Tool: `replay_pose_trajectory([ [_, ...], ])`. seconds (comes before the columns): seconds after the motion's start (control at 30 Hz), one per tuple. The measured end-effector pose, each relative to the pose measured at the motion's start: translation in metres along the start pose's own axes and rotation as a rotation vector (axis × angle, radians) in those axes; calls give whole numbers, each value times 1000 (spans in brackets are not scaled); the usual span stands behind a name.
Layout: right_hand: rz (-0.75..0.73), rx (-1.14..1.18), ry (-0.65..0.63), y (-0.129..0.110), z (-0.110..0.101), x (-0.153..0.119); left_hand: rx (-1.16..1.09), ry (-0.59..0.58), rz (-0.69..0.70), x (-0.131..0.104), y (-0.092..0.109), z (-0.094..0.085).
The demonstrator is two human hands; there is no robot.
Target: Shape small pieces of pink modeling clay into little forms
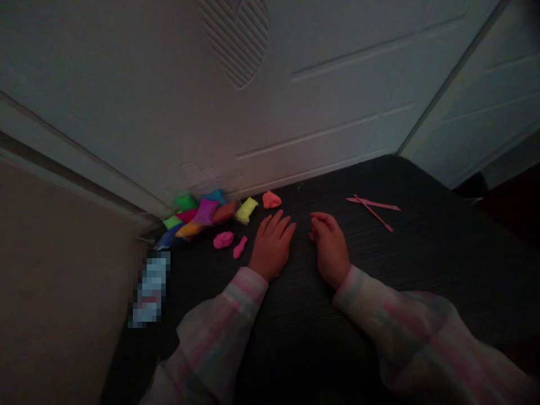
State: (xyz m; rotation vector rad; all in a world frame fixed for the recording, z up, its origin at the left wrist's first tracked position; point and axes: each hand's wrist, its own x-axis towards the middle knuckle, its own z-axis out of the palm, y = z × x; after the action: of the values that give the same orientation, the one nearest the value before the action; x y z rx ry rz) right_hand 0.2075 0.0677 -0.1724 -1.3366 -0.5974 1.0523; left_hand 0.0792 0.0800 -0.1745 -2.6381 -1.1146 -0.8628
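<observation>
Pink lumps (223,240) noted on desk (295,320) near left hand (272,246).
Left hand is spread palm-down; right hand (331,246) is curled, any held item cannot be discerned.

No legible text, label, brand, number or sign noted. Pale blue item (151,289) at left table edge (116,360) is pixelated, print unreadable; bagged coloured packets (206,211) too small and dim for any lettering to be made out.

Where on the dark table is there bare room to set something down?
Bare: between the pink sticks and right sleeve, plus a narrow gap between left hand and right hand. Crowded: back left, with colourful packets and pink lumps.
</observation>
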Motion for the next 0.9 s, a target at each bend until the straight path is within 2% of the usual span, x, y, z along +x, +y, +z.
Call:
replay_pose_trajectory([
  [0.1, -9, -55, -19, 2, -1, 0, -11, 43, -55, -1, -6, -1],
  [0.27, -45, -184, -66, 5, -2, 0, -10, 180, -180, -5, -11, -4],
  [0.4, -141, -340, -156, 6, -1, 3, -13, 123, -73, -4, -3, -5],
  [0.5, -294, -502, -182, -4, -6, 12, -6, 110, -39, -3, 1, -4],
  [0.63, -502, -790, -35, -28, -35, 34, 0, 226, -127, -10, -5, -9],
  [0.77, -543, -1074, 130, -41, -79, 52, -25, 295, -151, -29, -6, -24],
  [0.9, -548, -1266, 110, -40, -109, 61, -52, 284, -166, -54, -1, -44],
])
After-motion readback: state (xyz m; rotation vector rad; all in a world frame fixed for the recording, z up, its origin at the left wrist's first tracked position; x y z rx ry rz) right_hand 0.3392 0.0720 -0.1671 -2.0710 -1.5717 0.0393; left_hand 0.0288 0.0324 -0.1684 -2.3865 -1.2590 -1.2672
